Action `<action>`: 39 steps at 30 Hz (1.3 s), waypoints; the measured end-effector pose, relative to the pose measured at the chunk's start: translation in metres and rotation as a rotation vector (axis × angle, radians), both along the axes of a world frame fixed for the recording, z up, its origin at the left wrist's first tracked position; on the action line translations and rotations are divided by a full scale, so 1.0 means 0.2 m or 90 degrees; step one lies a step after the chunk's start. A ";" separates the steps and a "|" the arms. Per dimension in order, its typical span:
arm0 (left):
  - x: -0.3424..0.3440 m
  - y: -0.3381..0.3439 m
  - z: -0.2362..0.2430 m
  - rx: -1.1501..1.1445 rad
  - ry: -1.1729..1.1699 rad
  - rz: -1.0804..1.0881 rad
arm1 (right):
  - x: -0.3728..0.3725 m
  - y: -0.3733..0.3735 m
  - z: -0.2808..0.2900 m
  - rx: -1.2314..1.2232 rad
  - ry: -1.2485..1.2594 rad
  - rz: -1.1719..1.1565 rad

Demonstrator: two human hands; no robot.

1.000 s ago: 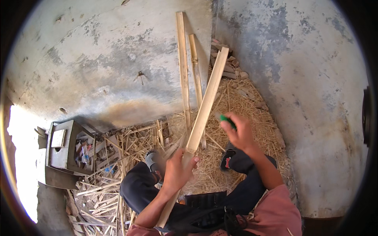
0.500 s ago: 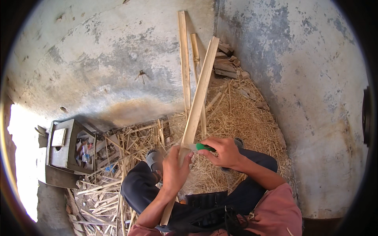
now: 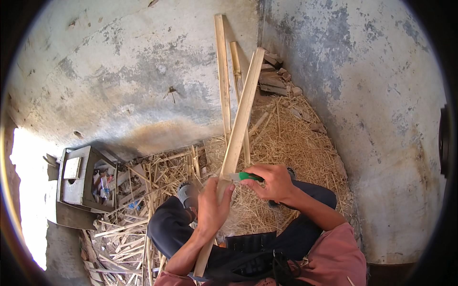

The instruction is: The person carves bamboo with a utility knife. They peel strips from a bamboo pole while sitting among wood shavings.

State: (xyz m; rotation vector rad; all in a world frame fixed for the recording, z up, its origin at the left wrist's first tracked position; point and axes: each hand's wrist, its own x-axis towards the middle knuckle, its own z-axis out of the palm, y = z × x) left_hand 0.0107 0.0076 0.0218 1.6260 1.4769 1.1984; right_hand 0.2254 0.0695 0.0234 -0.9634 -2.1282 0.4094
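Observation:
A long split bamboo strip (image 3: 242, 117) slants from my lap up and away to the right. My left hand (image 3: 214, 206) is closed around its lower part. In my right hand (image 3: 273, 183) is a knife with a green handle (image 3: 251, 177). Its short pale blade (image 3: 234, 176) lies against the strip just beyond my left hand. The blade's tip, where it meets the strip, is hard to make out.
Two more bamboo strips (image 3: 222, 71) lean on the wall ahead. Straw-like shavings (image 3: 291, 138) cover the floor, and cut strips (image 3: 126, 248) lie in a heap at left. A wooden box (image 3: 76, 183) stands by the left wall; broken bricks (image 3: 273, 81) fill the corner.
The knife and my right hand have shifted very slightly. My left hand keeps its place on the bamboo strip, which has moved slightly toward me.

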 end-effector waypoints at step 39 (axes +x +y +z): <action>-0.04 0.00 -0.04 0.027 0.058 -0.022 | -0.01 0.03 0.00 0.068 -0.034 -0.017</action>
